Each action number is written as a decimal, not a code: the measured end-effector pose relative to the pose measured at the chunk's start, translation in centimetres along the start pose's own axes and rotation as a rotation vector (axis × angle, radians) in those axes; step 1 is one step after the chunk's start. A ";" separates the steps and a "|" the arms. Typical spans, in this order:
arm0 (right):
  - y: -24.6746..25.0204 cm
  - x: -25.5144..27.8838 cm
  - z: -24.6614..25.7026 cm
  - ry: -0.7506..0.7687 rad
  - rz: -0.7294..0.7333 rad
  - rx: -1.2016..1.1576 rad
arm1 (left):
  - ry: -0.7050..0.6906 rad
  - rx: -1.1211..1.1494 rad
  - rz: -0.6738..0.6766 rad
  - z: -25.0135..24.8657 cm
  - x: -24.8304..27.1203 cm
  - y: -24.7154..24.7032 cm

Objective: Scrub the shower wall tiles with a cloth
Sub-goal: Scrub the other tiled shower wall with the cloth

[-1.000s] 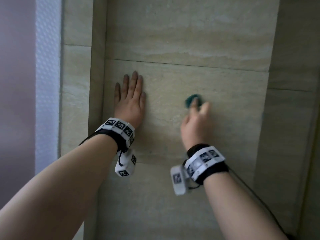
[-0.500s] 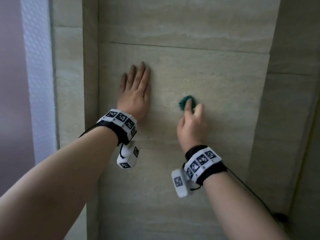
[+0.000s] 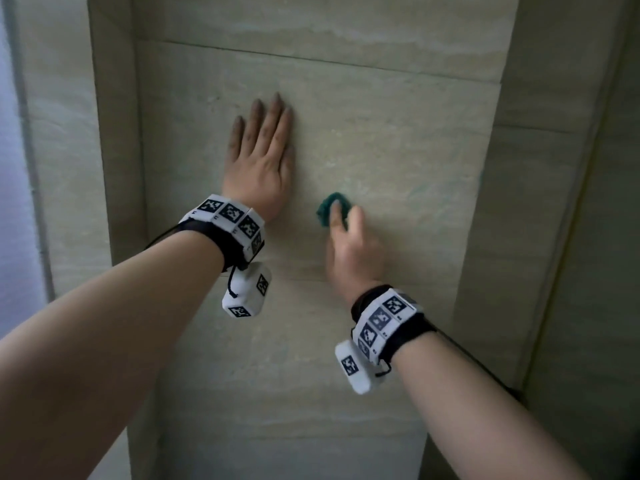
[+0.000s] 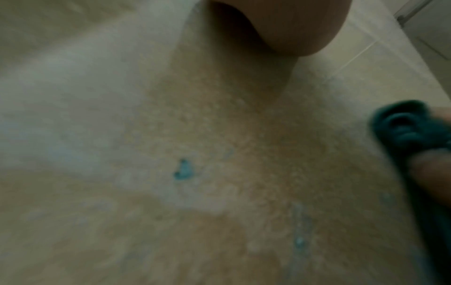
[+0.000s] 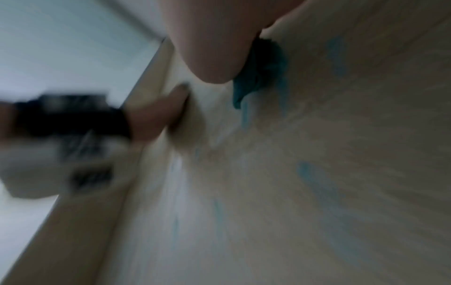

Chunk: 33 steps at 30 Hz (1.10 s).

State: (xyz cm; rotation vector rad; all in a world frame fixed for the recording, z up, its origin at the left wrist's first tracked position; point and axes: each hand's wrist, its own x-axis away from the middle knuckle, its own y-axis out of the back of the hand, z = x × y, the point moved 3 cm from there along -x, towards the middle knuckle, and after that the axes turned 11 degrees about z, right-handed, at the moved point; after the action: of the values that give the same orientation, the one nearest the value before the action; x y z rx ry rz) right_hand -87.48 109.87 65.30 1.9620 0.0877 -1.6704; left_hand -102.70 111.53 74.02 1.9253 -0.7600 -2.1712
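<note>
Beige stone wall tiles [image 3: 398, 140] fill the head view. My right hand [image 3: 349, 244] presses a small bunched teal cloth [image 3: 327, 206] against the middle tile, its fingers curled over the cloth and hiding most of it. The cloth [image 5: 261, 71] shows under the fingers in the blurred right wrist view, and at the right edge of the left wrist view as a dark teal wad [image 4: 410, 127]. My left hand [image 3: 261, 154] lies flat on the same tile, fingers straight and pointing up, a hand's width left of the cloth. Faint blue smears [image 5: 314, 183] mark the tile.
A tile pilaster [image 3: 114, 133] juts out at the left, with a pale textured panel [image 3: 14, 168] beyond it. At the right the wall turns into a corner [image 3: 568, 202]. A dark cable [image 3: 485, 368] trails from my right wristband.
My right hand has slid the cloth leftward and down across the tile, closer to my left hand. The left hand has stayed flat on the wall.
</note>
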 end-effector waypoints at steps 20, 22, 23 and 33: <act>4.7 -0.9 -10.1 -0.039 0.008 -0.006 | -0.051 -0.064 -0.058 -5.0 -3.2 -1.2; 5.8 -1.1 -12.5 -0.298 -0.120 -0.086 | -0.050 -0.066 -0.054 -5.1 -3.2 -1.3; 5.8 -0.8 -12.4 -0.373 -0.168 -0.108 | -0.045 -0.073 -0.057 -5.1 -3.2 -1.3; 5.3 -0.9 -10.0 -0.136 0.069 -0.085 | 0.025 -0.040 0.001 -7.0 -4.0 -0.7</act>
State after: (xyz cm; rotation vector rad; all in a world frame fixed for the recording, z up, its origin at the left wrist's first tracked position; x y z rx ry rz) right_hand -76.68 110.17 68.82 1.7649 0.0391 -1.7212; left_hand -95.18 111.92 76.92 1.9286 -0.7085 -2.1402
